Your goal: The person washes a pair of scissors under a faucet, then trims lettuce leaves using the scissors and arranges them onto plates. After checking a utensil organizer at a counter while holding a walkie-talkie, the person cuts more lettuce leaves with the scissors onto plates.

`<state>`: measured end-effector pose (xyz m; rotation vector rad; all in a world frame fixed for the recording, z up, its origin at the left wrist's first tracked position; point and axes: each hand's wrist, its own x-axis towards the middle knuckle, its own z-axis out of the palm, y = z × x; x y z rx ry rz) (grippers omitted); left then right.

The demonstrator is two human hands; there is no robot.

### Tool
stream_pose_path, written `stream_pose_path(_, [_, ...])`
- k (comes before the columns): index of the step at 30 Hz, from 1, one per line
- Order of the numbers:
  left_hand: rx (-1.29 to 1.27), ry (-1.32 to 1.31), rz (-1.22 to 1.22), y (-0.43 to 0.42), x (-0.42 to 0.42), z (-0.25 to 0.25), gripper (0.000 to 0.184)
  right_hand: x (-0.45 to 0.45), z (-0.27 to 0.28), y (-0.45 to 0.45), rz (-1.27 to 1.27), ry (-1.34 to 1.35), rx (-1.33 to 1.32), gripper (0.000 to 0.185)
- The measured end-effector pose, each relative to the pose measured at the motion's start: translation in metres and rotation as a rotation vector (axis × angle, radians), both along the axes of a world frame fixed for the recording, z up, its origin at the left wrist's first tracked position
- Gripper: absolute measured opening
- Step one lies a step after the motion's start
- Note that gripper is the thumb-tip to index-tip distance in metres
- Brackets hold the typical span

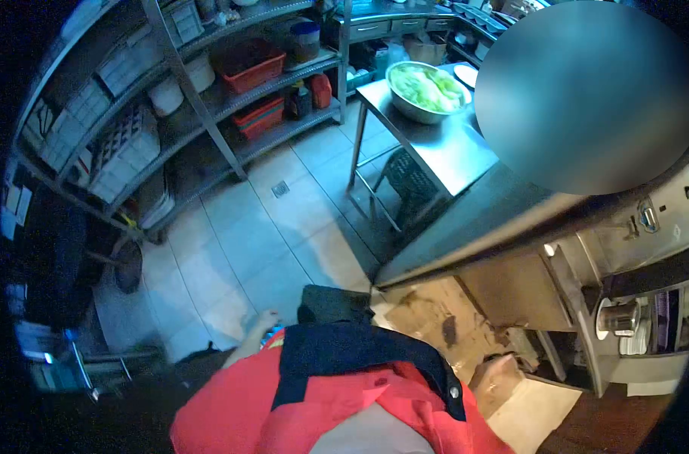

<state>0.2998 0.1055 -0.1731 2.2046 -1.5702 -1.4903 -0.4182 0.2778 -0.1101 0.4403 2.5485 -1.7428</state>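
Left hand (266, 321), grip too small to tell, hangs well apart from a bowl (409, 111) of green leaves (426, 86)

We see cool blue light across the left and centre, and warmer yellow light at lower right. Glare whitens the steel table (454, 163) right of centre; soft shadows cross the floor tiles (254, 227). The wide lens bends the shelves (190, 83) at upper left, the corners sink into black, and a blurred disc (586, 98) hides the upper right.
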Motion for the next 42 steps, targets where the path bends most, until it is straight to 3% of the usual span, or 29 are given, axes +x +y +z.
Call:
stream_pose_path(2, [0.018, 0.124, 0.059, -0.036, 0.004, 0.005, 0.046, 0.062, -0.037, -0.002, 0.17, -0.314, 0.311, 0.046])
stream_pose_path(5, [-0.019, 0.256, 0.076, -0.113, 0.032, 0.041, 0.046, 0.157, -0.078, -0.047, 0.674, -0.637, 0.649, 0.048])
stream_pose_path(8, [-0.123, 0.316, 0.1, -0.183, 0.075, 0.061, 0.045, 0.238, -0.109, -0.122, 1.087, -0.743, 0.728, 0.051])
stream_pose_path(11, [-0.18, 0.279, 0.098, -0.256, 0.133, 0.047, 0.045, 0.287, -0.181, -0.212, 1.292, -0.741, 0.554, 0.054])
stream_pose_path(12, [-0.224, 0.245, 0.136, -0.279, 0.152, 0.041, 0.046, 0.334, -0.063, -0.28, 1.351, -0.591, 0.599, 0.056])
stream_pose_path(13, [-0.269, 0.21, 0.176, -0.301, 0.165, 0.038, 0.047, 0.354, -0.07, -0.325, 1.346, -0.417, 0.538, 0.054])
stream_pose_path(15, [-0.192, 0.273, 0.39, -0.332, 0.188, 0.056, 0.047, 0.384, -0.051, -0.413, 1.434, -0.328, 0.271, 0.045])
stream_pose_path(17, [-0.196, 0.291, 0.473, -0.347, 0.22, 0.06, 0.044, 0.412, -0.016, -0.501, 1.479, -0.257, 0.166, 0.038])
stream_pose_path(18, [-0.193, 0.219, 0.378, -0.343, 0.255, 0.046, 0.039, 0.422, -0.024, -0.542, 1.494, -0.266, -0.121, 0.036])
stream_pose_path(19, [-0.188, 0.149, 0.277, -0.344, 0.288, 0.029, 0.035, 0.446, 0.032, -0.585, 1.494, -0.19, -0.119, 0.035])
stream_pose_path(20, [-0.174, 0.092, 0.358, -0.349, 0.307, 0.022, 0.031, 0.457, 0.031, -0.628, 1.49, -0.178, -0.197, 0.023])
stream_pose_path(21, [-0.16, 0.039, 0.442, -0.355, 0.324, 0.016, 0.027, 0.467, 0.073, -0.664, 1.554, -0.288, -0.192, 0.024])
stream_pose_path(23, [-0.095, 0.012, 0.515, -0.39, 0.332, 0.014, 0.027, 0.488, 0.099, -0.732, 1.498, -0.442, -0.605, 0.025])
stream_pose_path(26, [-0.041, 0.048, 0.545, -0.46, 0.317, 0.005, 0.028, 0.498, 0.15, -0.818, 1.575, -0.486, -0.705, 0.028])
stream_pose_path(28, [-0.051, 0.105, 0.485, -0.523, 0.301, -0.009, 0.029, 0.498, 0.176, -0.867, 1.544, -0.454, -0.685, 0.019])
stream_pose_path(31, [-0.115, 0.203, 0.29, -0.644, 0.277, -0.029, 0.03, 0.482, 0.163, -0.931, 1.375, -0.262, -0.806, 0.017])
stream_pose_path(33, [-0.184, 0.274, 0.123, -0.745, 0.254, -0.029, 0.03, 0.472, 0.167, -0.962, 1.168, -0.151, -0.876, 0.029])
stream_pose_path(35, [-0.28, 0.385, -0.021, -0.865, 0.223, -0.017, 0.031, 0.454, 0.193, -0.983, 0.966, -0.192, -0.943, 0.037])
stream_pose_path(36, [-0.345, 0.472, -0.079, -0.922, 0.201, -0.005, 0.031, 0.443, 0.201, -0.994, 0.843, -0.055, -0.918, 0.041])
stream_pose_path(37, [-0.253, 0.587, -0.058, -0.983, 0.17, 0.006, 0.036, 0.429, 0.215, -0.996, 0.781, 0.037, -0.828, 0.039])
stream_pose_path(38, [-0.248, 0.537, -0.159, -1.022, 0.122, 0.073, 0.036, 0.416, 0.227, -0.998, 0.68, 0.142, -0.828, 0.034])
stream_pose_path(39, [-0.276, 0.619, -0.278, -1.084, 0.1, 0.058, 0.036, 0.403, 0.23, -0.996, 0.58, 0.23, -0.834, 0.031])
stream_pose_path(40, [-0.333, 0.529, -0.364, -1.113, 0.051, 0.105, 0.036, 0.394, 0.239, -0.991, 0.445, 0.221, -0.989, 0.033])
stream_pose_path(41, [-0.35, 0.561, -0.45, -1.162, 0.023, 0.087, 0.037, 0.378, 0.233, -0.982, 0.357, 0.297, -0.998, 0.036])
stream_pose_path(42, [-0.291, 0.579, -0.469, -1.181, -0.021, 0.118, 0.038, 0.366, 0.233, -0.973, 0.308, 0.36, -1.055, 0.038])
